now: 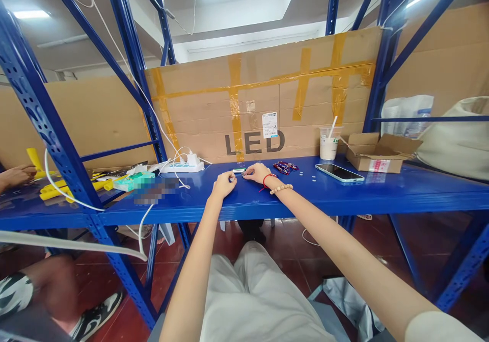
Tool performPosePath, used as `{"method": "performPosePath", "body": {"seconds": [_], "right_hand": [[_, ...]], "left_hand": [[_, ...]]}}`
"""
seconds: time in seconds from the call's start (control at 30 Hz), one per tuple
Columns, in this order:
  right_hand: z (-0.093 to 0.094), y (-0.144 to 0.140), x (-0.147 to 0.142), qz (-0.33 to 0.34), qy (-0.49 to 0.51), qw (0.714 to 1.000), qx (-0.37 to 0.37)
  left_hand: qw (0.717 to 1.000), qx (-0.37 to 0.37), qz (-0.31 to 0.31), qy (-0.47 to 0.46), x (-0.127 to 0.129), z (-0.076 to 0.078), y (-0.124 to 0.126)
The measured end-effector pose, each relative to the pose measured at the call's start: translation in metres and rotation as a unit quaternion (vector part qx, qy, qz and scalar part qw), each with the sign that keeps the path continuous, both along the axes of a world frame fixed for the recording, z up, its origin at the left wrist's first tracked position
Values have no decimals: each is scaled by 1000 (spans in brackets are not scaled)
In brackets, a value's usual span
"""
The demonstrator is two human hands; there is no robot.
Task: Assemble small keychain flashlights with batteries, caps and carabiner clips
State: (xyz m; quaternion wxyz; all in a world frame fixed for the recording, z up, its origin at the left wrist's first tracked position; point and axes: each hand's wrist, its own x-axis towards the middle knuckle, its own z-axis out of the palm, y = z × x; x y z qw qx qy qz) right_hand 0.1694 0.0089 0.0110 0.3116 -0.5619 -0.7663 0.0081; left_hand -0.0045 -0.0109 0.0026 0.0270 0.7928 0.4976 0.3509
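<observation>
My left hand (223, 185) is at the blue shelf top, its fingers curled into a pinch. Whatever is between them is too small to make out. Close beside it, my right hand (258, 173) reaches in from the right with thumb and fingertips pressed together. A tiny item may be in that pinch, but its kind does not show. Just behind the fingertips lies a small pale strip with a greenish edge (239, 170). To the right of my right hand sits a little pile of dark red and blue shiny pieces (285, 167).
Rightward are a phone (340, 173), a plastic cup with a straw (329, 143) and an open cardboard box (378, 153). A white power strip (182, 165) with cables stands left, near a green packet (133, 181). Another person's hand (17, 177) is beyond the blue post (57, 123).
</observation>
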Motion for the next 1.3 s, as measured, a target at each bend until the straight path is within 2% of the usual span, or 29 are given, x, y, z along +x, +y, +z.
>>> {"method": "performPosePath", "body": {"seconds": [1.3], "right_hand": [[-1, 1, 1, -12, -13, 1000, 19]], "left_hand": [[1000, -22, 2, 8, 1, 1, -3]]}}
